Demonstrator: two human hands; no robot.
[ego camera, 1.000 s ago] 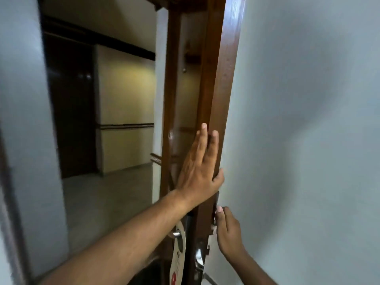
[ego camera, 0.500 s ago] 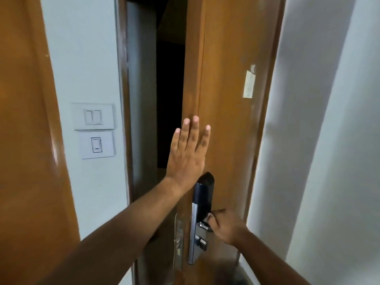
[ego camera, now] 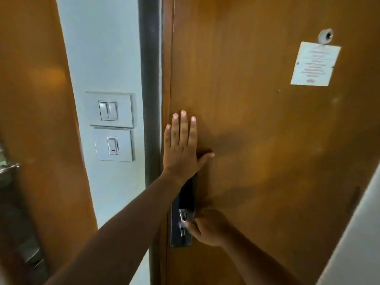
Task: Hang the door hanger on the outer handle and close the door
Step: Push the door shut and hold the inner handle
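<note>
The brown wooden door (ego camera: 257,124) fills the right of the head view, its left edge against the dark frame (ego camera: 150,89) with no gap showing. My left hand (ego camera: 183,145) lies flat on the door near that edge, fingers spread upward, holding nothing. Below it is the dark lock plate (ego camera: 184,200). My right hand (ego camera: 207,227) is closed around the inner handle (ego camera: 183,218) on that plate. The door hanger and the outer handle are hidden behind the door.
Two white switch plates (ego camera: 111,112) (ego camera: 113,145) sit on the wall left of the frame. Another wooden door (ego camera: 37,99) with a metal handle (ego camera: 8,167) stands at far left. A paper notice (ego camera: 314,64) and peephole (ego camera: 326,37) are on the door. White wall (ego camera: 353,243) at bottom right.
The door has swung from wide open to against the frame, and the dark gap has gone. The hanger seen on the outer handle is now out of sight. Both hands stayed on the door.
</note>
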